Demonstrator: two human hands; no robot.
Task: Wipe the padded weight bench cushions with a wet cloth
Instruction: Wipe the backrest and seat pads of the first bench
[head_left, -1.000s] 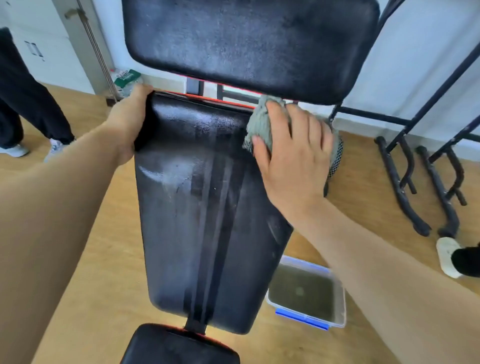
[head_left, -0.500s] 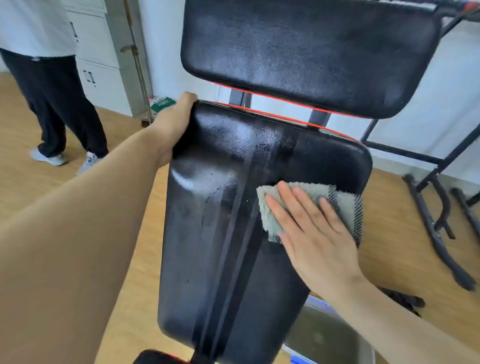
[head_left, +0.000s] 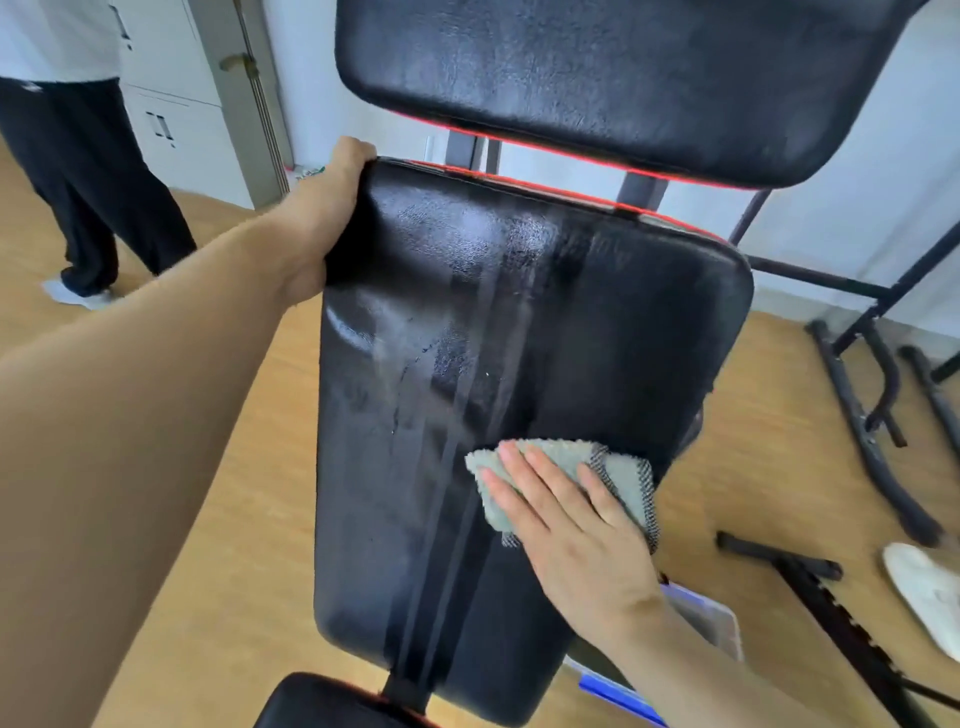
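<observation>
The long black back cushion (head_left: 519, 338) fills the middle of the view, shiny with wet streaks. Above it sits a second black pad (head_left: 597, 78) with red piping, and a small seat pad (head_left: 322, 701) shows at the bottom edge. My left hand (head_left: 327, 218) grips the back cushion's top left corner. My right hand (head_left: 571, 530) lies flat, fingers spread, pressing a grey-green cloth (head_left: 613, 473) onto the cushion's lower right part.
A clear tub (head_left: 711, 623) with a blue rim stands on the wooden floor under my right forearm. Black metal frame bars (head_left: 872, 415) lie at the right, with a white shoe (head_left: 930, 587) beside them. A person in dark trousers (head_left: 88, 182) stands at the far left.
My right hand has slid the cloth from the cushion's top right corner down its right side to the lower part. My left hand has kept its grip on the top left corner.
</observation>
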